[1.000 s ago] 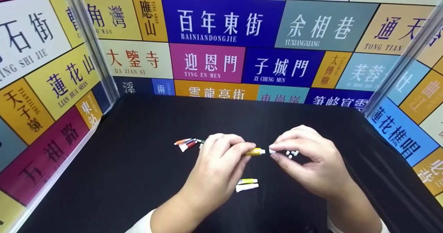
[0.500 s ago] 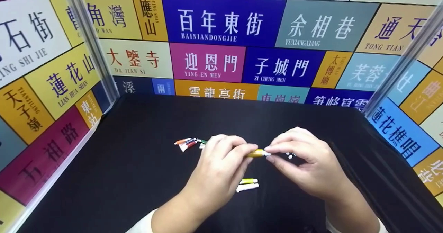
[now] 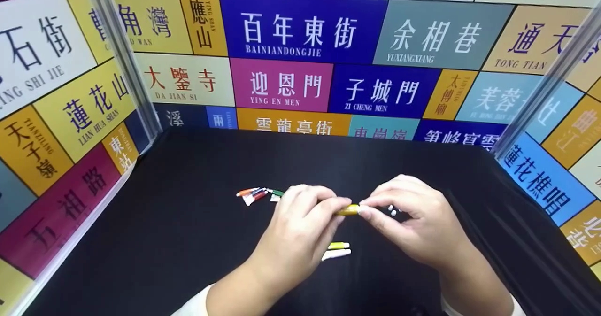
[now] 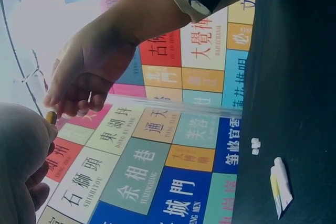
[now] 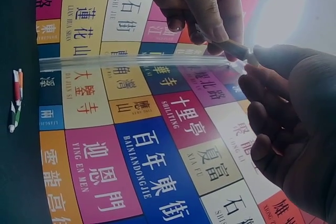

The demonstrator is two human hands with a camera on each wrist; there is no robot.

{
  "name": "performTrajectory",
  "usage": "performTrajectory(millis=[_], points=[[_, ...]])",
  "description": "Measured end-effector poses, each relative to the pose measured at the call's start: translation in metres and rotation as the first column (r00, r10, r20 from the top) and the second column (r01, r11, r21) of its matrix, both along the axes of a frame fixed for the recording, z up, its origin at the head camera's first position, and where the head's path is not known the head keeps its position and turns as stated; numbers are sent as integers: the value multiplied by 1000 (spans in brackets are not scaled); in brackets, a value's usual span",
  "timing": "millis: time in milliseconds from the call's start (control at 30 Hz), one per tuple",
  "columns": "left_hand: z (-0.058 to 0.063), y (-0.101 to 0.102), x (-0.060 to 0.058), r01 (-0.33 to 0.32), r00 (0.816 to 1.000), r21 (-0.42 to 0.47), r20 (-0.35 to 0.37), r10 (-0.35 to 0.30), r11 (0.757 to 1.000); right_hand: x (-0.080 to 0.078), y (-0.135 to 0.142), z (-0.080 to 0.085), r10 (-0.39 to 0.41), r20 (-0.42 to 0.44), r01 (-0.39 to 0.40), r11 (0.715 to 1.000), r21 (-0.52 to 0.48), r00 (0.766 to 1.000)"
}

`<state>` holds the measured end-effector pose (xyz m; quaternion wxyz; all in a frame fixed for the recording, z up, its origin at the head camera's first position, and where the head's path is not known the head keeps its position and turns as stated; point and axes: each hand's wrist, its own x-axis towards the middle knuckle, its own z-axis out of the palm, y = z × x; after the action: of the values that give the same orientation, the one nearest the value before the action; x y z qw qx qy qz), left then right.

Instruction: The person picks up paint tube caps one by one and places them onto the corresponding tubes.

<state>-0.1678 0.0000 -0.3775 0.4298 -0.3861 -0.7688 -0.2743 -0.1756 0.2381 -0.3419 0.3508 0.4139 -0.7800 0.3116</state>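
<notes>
"yellow tube [image 3: 348, 210]; we see it between two hands; where is it just now?"

"we see it up over the black table [image 3: 188, 241]; it points from side to side, with one hand at each end."

"what does the left hand [image 3: 300, 227] do?"

"we see its fingers bend round and pinch the tube; part of the tube is tucked away in there."

"and the right hand [image 3: 411, 217]?"

"we see its thumb and a finger pinch the other end; they cover the tip, so we cannot tell much about it."

"what else do we see?"

"close to the left hand, on the side near us, a white tube [image 3: 338, 254] and a second yellow tube [image 3: 340, 245] lie side by side; behind the right hand we see some little white bits [image 3: 393, 213]; past the left hand, off to the left, there is an orange tube [image 3: 244, 192], a red tube [image 3: 259, 196] and a green tube [image 3: 278, 193], all in a bunch."

"and at the back?"

"we see a sign wall [image 3: 300, 29] in lots of colours; the arms have white sleeves [image 3: 193, 303]."
</notes>
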Motion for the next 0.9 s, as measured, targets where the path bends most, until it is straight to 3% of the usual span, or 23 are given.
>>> performTrajectory(millis=[400, 533, 733, 900], points=[[-1, 2, 1, 1, 1000, -7, 27, 0, 1000, -1, 5, 0, -1, 42, 1, 1000, 13, 999], [-1, 1, 0, -8, 1000, -5, 20, 8, 1000, 2, 4, 1, 78, 31, -77, 996, -41, 996], [-2, 1, -2, -16, 1000, 12, 10, 16, 1000, 2, -3, 5, 233, -83, -240, 967, -85, 969], [-2, 1, -2, -13, 1000, 19, 23, 12, 1000, 0, -6, 6, 249, -111, -258, 963, -77, 962]])
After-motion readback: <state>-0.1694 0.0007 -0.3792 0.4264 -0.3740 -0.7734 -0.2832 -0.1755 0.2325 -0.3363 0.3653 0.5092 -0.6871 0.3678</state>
